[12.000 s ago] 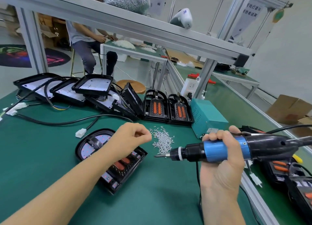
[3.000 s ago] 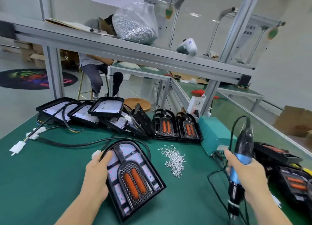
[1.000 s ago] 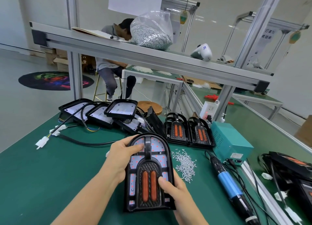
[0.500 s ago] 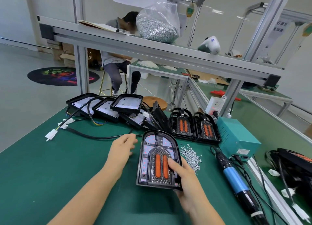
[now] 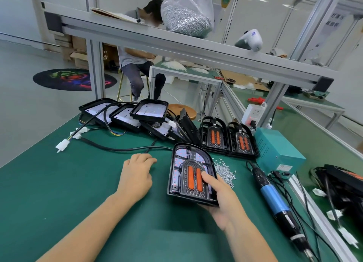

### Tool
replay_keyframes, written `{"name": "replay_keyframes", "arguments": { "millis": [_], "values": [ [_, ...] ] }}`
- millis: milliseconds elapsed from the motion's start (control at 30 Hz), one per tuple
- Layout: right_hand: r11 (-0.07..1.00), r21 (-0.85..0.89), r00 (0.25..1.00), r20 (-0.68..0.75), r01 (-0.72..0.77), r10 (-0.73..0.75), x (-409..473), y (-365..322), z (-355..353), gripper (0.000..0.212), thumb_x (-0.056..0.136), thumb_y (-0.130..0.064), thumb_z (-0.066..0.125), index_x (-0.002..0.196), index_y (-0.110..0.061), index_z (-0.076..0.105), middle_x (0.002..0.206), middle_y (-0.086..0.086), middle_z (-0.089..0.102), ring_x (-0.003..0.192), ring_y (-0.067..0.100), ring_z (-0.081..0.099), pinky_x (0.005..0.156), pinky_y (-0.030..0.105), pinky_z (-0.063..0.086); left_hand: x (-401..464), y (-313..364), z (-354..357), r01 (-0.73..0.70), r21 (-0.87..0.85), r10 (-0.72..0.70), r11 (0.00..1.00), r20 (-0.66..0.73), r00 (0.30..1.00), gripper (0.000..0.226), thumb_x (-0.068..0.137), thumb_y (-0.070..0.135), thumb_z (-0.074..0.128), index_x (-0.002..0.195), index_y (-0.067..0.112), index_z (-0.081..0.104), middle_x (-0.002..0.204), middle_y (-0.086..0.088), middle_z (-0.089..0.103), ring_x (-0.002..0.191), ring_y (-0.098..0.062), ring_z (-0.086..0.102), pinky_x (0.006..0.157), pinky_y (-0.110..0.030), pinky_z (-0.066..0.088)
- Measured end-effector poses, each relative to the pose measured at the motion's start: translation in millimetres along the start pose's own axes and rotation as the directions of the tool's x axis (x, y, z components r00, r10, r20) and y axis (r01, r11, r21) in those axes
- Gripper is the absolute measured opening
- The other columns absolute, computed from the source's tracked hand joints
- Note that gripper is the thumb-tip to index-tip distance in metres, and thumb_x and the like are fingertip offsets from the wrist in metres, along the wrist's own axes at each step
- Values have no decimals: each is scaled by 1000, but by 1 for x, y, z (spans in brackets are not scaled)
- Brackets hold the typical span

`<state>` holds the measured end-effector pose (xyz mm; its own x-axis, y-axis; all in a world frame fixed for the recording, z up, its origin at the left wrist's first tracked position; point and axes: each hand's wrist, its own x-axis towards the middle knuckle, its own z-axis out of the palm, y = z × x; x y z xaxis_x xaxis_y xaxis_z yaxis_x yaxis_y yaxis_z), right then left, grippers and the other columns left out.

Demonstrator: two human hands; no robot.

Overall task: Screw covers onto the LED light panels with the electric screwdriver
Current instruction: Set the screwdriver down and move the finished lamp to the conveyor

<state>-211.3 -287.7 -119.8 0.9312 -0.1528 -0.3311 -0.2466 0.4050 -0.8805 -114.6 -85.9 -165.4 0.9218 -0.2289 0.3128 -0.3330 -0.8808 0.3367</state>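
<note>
Here, a green work surface (image 5: 59,193) fills the view. The right hand (image 5: 222,199) grips the near edge of a covered light panel (image 5: 191,175), thumb on top, lifting that edge while the rounded end points away. The left hand (image 5: 136,177) rests on the surface just left of it, fingers loosely curled, holding nothing. The electric screwdriver (image 5: 275,201) lies to the right, nearer the right hand, lengthwise front to back. Loose screws (image 5: 225,172) sit between panel and screwdriver.
</note>
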Motion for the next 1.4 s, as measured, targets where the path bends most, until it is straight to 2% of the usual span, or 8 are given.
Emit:
{"name": "replay_keyframes", "arguments": {
  "millis": [267,567,667,767,967,1167,1267,1400],
  "values": [
    [999,10,999,-14,-31,31,-2,-1,0,12,90,-18,62,99,-21,69,86,4,76,63,15,70,52,26,54,20,8,3,-77,220,67,972,54,996,55,89,13,44,140,32,38,149,14,31,141,-12,15,113,-43,2],
    [999,7,999,10,-50,50,-7,-5,-14,41,66,-27,70,105,-15,72,91,9,76,65,17,72,55,27,57,54,2,6,180,180,-187,967,20,982,56,91,13,43,145,22,29,149,5,33,138,-19,23,114,-49,11],
    [1000,-12,1000,-9,-23,23,-8,-5,-15,45,66,-28,71,109,-16,72,94,10,76,66,18,70,66,32,54,63,-15,3,319,214,-338,923,58,939,43,96,25,41,138,21,39,142,0,42,132,-23,33,109,-46,19],
    [1000,1,1000,-27,4,-4,-8,-8,-12,46,66,-28,71,110,-16,71,96,10,76,68,18,70,71,34,51,68,-23,2,298,222,-323,928,86,942,30,94,28,46,122,25,57,125,-2,53,120,-23,42,100,-38,29],
    [998,67,997,-80,-14,20,-11,-10,-4,27,77,-25,69,102,-15,72,88,9,77,61,16,71,59,31,52,56,-27,-3,316,-6,-316,949,-43,948,21,92,21,54,105,27,70,104,-2,62,106,-24,50,87,-35,27],
    [984,172,989,-127,-55,77,-11,-17,-7,22,73,-25,73,89,-11,75,85,11,76,58,18,70,50,29,55,39,-16,-31,111,-321,-229,941,-361,904,25,89,4,59,95,24,74,90,7,56,92,-14,45,88,-31,18],
    [963,258,989,-101,-76,105,-10,-20,-3,33,68,-25,75,97,-8,74,86,14,75,59,21,70,51,32,58,33,-3,-49,-5,-599,-280,801,-382,880,30,88,4,59,89,32,70,94,13,61,93,-7,51,91,-30,32],
    [942,325,992,-67,-81,109,-8,-22,5,37,67,-23,75,100,-6,73,89,16,75,64,24,70,63,39,60,34,19,-71,-68,-932,-407,357,-221,886,41,88,-1,59,79,37,70,87,12,67,86,-6,57,78,-14,41]
  ]
}}
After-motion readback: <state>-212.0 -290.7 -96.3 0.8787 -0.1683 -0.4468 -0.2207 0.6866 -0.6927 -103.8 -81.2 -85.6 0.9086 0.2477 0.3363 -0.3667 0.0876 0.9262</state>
